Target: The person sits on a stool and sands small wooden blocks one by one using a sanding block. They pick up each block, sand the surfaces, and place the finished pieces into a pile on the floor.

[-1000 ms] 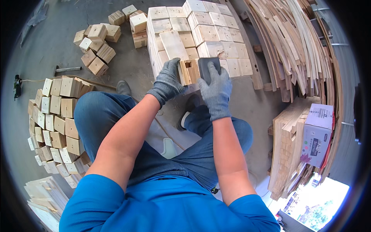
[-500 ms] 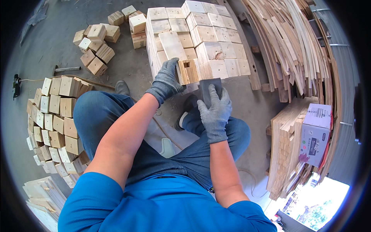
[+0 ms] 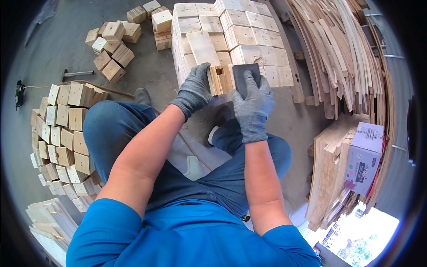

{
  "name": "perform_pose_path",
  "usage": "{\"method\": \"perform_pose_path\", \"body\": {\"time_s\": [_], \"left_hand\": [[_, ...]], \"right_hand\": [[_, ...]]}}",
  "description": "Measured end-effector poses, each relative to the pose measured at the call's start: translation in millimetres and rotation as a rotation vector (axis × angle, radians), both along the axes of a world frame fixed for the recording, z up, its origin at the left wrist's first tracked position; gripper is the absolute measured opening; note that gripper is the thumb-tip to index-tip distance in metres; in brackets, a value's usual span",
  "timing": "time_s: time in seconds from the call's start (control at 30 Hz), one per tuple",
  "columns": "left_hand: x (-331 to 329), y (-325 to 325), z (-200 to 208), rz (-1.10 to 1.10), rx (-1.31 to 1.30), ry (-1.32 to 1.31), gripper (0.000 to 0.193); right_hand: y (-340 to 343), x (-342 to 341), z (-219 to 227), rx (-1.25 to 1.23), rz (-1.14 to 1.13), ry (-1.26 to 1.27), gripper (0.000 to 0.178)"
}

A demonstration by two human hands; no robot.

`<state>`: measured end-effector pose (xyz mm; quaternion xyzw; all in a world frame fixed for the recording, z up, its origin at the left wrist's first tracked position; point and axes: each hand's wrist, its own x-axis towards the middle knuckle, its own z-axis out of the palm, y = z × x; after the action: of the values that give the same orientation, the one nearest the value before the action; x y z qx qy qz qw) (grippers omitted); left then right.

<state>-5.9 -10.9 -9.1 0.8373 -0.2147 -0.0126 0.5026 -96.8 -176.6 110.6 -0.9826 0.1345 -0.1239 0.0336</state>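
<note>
My left hand (image 3: 194,91), in a grey knit glove, grips the left side of a wooden block (image 3: 221,82) that has a square hole in its top part. In my right hand (image 3: 253,107), gloved the same way, is a dark grey rectangular pad (image 3: 240,76), its flat face turned up and my fingers over its lower half. The pad is beside the block's right side; whether they touch I cannot tell. Just beyond both hands rises a stack of pale wooden blocks (image 3: 240,35), with a longer flat piece of wood (image 3: 202,48) lying on it.
Loose blocks (image 3: 113,49) lie on the floor at the far left, near a hammer (image 3: 78,73). Another block pile (image 3: 62,138) stands left of my knee. Long wood strips (image 3: 329,53) and a purple carton (image 3: 364,153) on stacked boards line the right. A hose (image 3: 187,142) crosses the floor.
My right hand has moved the pad away from my body, up along the block's right side. My left hand keeps its hold on the block. The whole view has shifted slightly.
</note>
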Motion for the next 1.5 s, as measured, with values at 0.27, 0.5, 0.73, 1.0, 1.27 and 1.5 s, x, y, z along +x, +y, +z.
{"method": "perform_pose_path", "body": {"time_s": [0.27,0.5,0.73,1.0,1.27,1.5], "left_hand": [[0.4,-3.0,11.4,-0.009,0.068,0.101,0.112],[-0.9,-2.7,13.0,-0.001,0.069,0.116,0.112],[0.1,-4.3,3.6,-0.002,0.017,0.082,0.11],[0.1,-6.2,-7.7,-0.009,-0.045,0.015,0.112],[-0.7,-3.4,-1.1,0.008,0.005,0.054,0.112],[-1.0,-4.5,8.4,0.003,0.054,0.098,0.109]], "right_hand": [[5.9,-62.6,-11.0,0.051,-0.017,0.075,0.074],[-0.5,-84.9,-9.1,0.154,-0.085,0.006,0.077],[6.1,-20.1,-18.2,0.179,-0.014,0.021,0.075],[1.4,87.8,-6.9,0.122,0.002,0.104,0.072],[4.4,37.1,-4.3,0.143,-0.009,0.094,0.071],[3.3,-78.8,-19.8,0.17,-0.05,0.071,0.075]]}}
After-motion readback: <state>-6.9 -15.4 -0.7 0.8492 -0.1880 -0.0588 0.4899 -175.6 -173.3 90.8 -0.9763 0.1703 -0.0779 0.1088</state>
